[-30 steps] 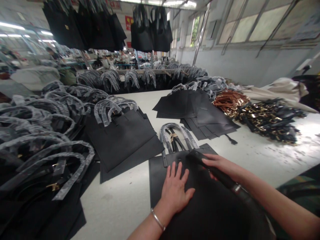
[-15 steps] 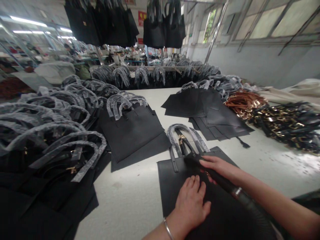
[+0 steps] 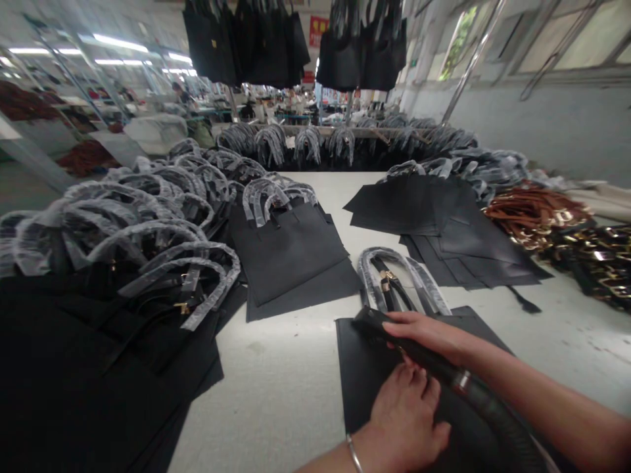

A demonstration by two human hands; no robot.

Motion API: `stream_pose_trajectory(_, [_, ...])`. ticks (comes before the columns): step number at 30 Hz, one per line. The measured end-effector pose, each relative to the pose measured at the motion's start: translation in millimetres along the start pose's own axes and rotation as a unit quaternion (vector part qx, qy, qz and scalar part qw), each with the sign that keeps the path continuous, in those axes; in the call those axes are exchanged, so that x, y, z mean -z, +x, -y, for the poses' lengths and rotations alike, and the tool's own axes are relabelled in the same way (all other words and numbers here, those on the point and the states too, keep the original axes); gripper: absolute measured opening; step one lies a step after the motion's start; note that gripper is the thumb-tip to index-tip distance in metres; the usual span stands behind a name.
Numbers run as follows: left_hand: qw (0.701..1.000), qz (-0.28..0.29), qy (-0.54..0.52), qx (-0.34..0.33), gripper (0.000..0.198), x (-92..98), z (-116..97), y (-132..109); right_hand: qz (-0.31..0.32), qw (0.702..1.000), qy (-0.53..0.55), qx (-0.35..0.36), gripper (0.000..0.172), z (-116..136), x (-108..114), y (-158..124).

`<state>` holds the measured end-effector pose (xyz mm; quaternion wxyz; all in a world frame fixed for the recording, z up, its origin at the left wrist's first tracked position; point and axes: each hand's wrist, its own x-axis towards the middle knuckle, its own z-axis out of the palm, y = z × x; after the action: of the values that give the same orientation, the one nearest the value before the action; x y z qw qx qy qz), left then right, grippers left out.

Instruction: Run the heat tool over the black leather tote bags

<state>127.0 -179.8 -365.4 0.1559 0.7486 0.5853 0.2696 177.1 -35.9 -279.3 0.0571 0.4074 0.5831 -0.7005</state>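
Note:
A black tote bag (image 3: 362, 374) with plastic-wrapped handles (image 3: 371, 279) lies flat on the table before me. My right hand (image 3: 428, 336) is wrapped round a black hose nozzle (image 3: 446, 370), which has a metal ring and a ribbed hose (image 3: 503, 420) trailing toward me. The nozzle's flat tip (image 3: 372, 322) is over the bag's top edge, at the base of the left handle. My left hand (image 3: 407, 414) rests open on the bag front, its fingertips close under the nozzle. A black strap with gold hardware (image 3: 388, 282) shows inside the handle loop.
Piled bags with wrapped handles (image 3: 162, 223) cover the left side. Stacked bags (image 3: 296, 253) lie ahead, and black panels (image 3: 458, 226) at right. Brown straps (image 3: 530, 213) and black straps with gold buckles (image 3: 604, 259) lie far right. More bags (image 3: 362, 56) hang from a rack.
The view has swung left, so things appear farther right. The nozzle tip has moved left along the bag's top edge to the left handle's base. My left fingertips are closer to the nozzle.

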Motion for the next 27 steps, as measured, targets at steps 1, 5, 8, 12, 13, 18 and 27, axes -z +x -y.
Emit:
stream_pose_trajectory(1, [1.0,-0.004,0.0,-0.001,0.058,0.0,0.3,0.3,0.006,1.0,0.003,-0.01,0.039,0.3,1.3,-2.2])
stream_pose_trajectory(5, [1.0,-0.002,0.006,-0.005,0.054,-4.9,0.7,2.2,0.027,0.998,-0.002,-0.058,0.046,0.5,-1.7,-15.0])
stream_pose_trajectory(8, [1.0,-0.009,0.023,0.004,0.055,-9.0,1.0,3.1,0.053,0.997,-0.03,-0.052,0.045,7.0,-19.7,-6.7])
stream_pose_trajectory(12, [0.999,-0.027,0.03,0.003,0.05,-12.3,0.2,5.1,0.047,0.996,-0.07,0.014,0.046,23.1,-43.4,19.4])
stream_pose_trajectory(13, [0.999,-0.029,0.029,0.001,0.047,-13.8,-1.4,6.9,0.024,0.996,-0.077,0.038,0.049,27.0,-45.3,22.6])
stream_pose_trajectory(18, [0.997,-0.054,0.02,0.053,0.047,-24.6,-15.9,22.4,-0.091,0.991,-0.068,0.067,0.064,32.7,-30.5,0.4])
stream_pose_trajectory(27, [0.982,-0.097,-0.054,0.156,0.021,59.4,94.3,-20.2,-0.084,0.994,-0.068,-0.01,0.091,-16.1,-20.4,-56.8])
